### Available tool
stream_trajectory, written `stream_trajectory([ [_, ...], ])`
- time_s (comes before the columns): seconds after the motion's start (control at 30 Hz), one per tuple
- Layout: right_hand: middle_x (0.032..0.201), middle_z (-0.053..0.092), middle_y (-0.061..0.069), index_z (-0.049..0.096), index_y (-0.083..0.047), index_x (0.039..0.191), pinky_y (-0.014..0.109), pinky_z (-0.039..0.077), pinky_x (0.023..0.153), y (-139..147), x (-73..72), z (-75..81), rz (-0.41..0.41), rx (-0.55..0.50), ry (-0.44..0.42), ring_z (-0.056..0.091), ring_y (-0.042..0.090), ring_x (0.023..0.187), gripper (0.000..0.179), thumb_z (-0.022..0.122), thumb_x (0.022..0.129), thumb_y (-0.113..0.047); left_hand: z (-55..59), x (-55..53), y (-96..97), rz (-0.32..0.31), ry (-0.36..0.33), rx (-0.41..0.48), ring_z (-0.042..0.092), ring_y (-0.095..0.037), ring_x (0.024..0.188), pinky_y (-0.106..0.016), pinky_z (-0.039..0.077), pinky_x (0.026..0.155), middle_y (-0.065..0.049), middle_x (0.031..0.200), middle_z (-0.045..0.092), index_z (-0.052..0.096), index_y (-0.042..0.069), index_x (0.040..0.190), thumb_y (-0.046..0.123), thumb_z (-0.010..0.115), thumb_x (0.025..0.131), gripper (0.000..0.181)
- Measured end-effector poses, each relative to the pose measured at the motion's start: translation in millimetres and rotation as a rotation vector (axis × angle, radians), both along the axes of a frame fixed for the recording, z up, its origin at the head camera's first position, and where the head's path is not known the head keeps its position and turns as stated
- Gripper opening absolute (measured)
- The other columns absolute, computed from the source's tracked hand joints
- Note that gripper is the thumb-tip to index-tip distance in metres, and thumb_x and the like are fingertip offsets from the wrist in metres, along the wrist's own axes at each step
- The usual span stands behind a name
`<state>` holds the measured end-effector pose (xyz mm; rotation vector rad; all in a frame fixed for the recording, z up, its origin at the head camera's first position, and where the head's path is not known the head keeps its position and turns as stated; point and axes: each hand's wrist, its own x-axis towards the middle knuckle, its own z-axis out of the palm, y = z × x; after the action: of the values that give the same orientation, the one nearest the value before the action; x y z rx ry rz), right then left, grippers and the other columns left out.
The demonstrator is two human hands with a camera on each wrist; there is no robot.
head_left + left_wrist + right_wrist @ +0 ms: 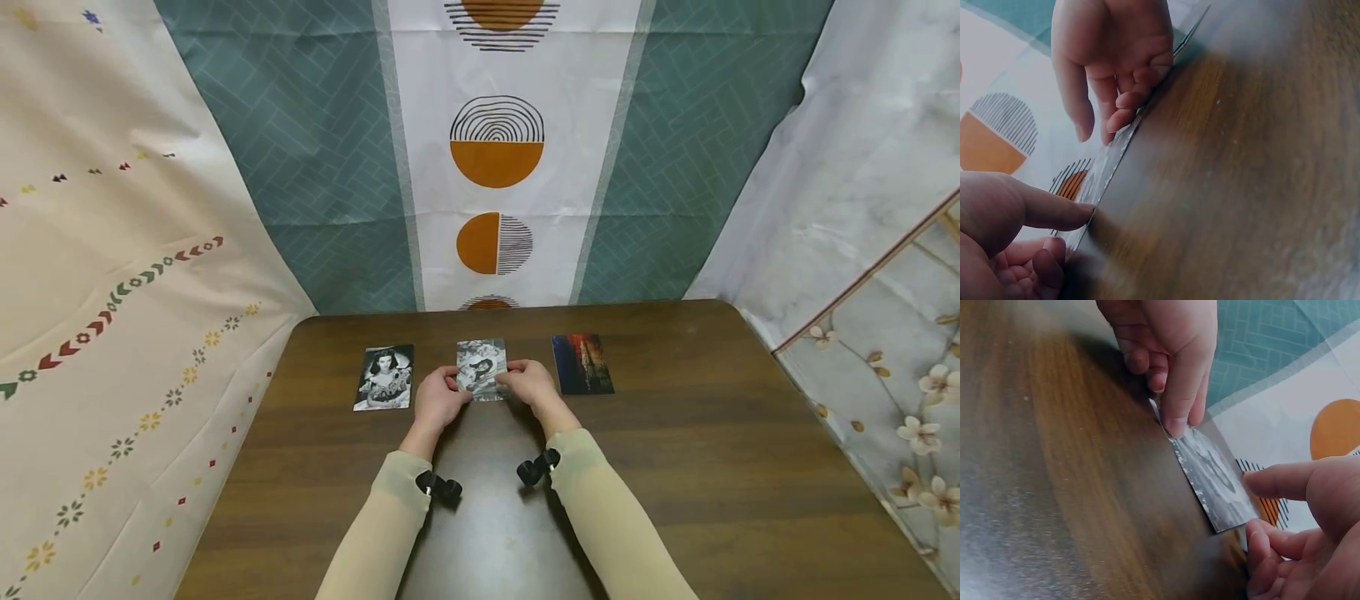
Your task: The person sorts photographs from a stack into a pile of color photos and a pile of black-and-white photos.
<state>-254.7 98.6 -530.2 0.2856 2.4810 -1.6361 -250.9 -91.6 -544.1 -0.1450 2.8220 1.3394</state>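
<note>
A black-and-white photo (482, 358) sits at the table's far middle, between both hands. My left hand (438, 398) holds its left side, the thumb (1177, 425) pressed on the near corner and the fingers at the edge. At the opposite side is my right hand (531, 383). Its fingertips (1259, 532) meet the photo's right corner, while its thumb stays raised above with a gap below it. Seen from the left wrist, the photo (1107, 169) is nearly edge-on, close over the table.
Left of the hands lies a black-and-white portrait photo (384, 379). On the right lies a dark photo with orange and red tones (583, 365). The brown wooden table (675, 467) ends at patterned cloths hanging behind (322, 150) and on both sides.
</note>
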Motion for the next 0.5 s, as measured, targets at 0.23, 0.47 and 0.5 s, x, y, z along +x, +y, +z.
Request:
stream_trajectory([
  [0.23,0.124,0.068,0.017,0.066,0.002,0.136,0.048,0.053,0.098,-1.5,5.7,-6.4,-0.002,0.0,0.056,0.064,0.034,0.115,0.048,0.08,0.094,-0.016,-1.6,0.7,-0.7,0.007,-0.015,0.03,0.054,-0.021,0.079,-0.041,0.047,0.084,0.0,0.086,0.058,0.065,0.001,0.142,0.012,0.088,0.085,0.062],
  [0.47,0.113,0.071,0.013,0.065,-0.005,0.141,0.049,0.053,0.093,-1.9,7.4,-8.6,0.017,0.029,0.093,0.066,0.032,0.105,0.051,0.081,0.093,-0.014,1.3,1.0,-1.2,0.013,-0.012,0.15,0.052,-0.02,0.079,-0.037,0.046,0.078,-0.004,0.089,0.057,0.061,-0.003,0.145,0.008,0.089,0.083,0.07],
  [0.5,0.111,0.071,0.012,0.065,-0.006,0.141,0.049,0.053,0.092,-1.8,7.8,-9.2,0.019,0.032,0.098,0.066,0.032,0.103,0.051,0.081,0.093,-0.013,0.7,0.9,-1.6,0.015,-0.015,0.159,0.052,-0.02,0.08,-0.036,0.045,0.077,-0.004,0.089,0.057,0.06,-0.003,0.147,0.008,0.09,0.083,0.071],
])
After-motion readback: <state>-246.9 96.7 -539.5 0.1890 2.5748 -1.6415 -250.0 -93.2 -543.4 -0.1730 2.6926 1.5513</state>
